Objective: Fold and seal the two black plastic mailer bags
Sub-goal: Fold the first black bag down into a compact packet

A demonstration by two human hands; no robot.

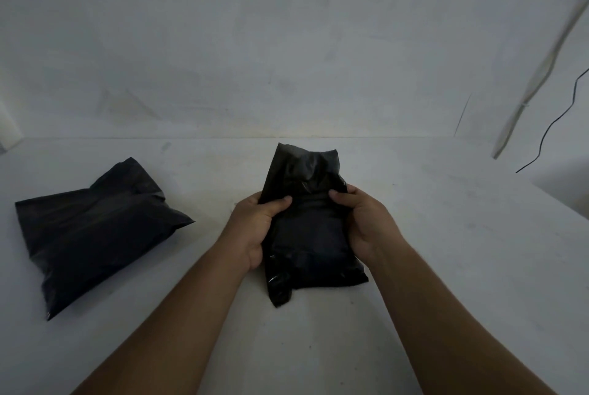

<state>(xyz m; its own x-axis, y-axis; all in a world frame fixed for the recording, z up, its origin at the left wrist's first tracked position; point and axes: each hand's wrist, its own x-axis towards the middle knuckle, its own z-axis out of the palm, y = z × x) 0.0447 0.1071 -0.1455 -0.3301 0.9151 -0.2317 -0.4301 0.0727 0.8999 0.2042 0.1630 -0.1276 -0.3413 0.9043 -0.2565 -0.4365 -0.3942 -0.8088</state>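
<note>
Left hand [259,222] and right hand [365,219] clasped the nearer mailer bag [307,235] from either side, thumbs pressed on its upper face and the other fingers curled out of sight beneath it. This bag sat lengthwise between the palms over the middle of the white table [446,267]. Its rumpled far end pointed toward the wall [287,44], and one loose corner trailed at the near end. Whether its underside rested on the table or hung just above it could not be told. The far end looked neither folded over nor sealed.

The second mailer bag [92,235] lay flat on the table, well apart to the left, plump with contents and touched by neither hand. Its closure did not show. A black cable [556,123] and a pale conduit [538,76] ran down the wall at the far right, away from the work.

Several things seemed likely to go wrong. The film looked slick and glossy, so a grip by thumbs alone might slide as the mouth was turned over. The contents bulged under the thumbs and could creep toward the open end, leaving too little slack for a clean fold. The crumpled mouth, if not smoothed first, would probably seal crooked or with gaps. In such dim light, black on black, any adhesive strip would be hard to find.
</note>
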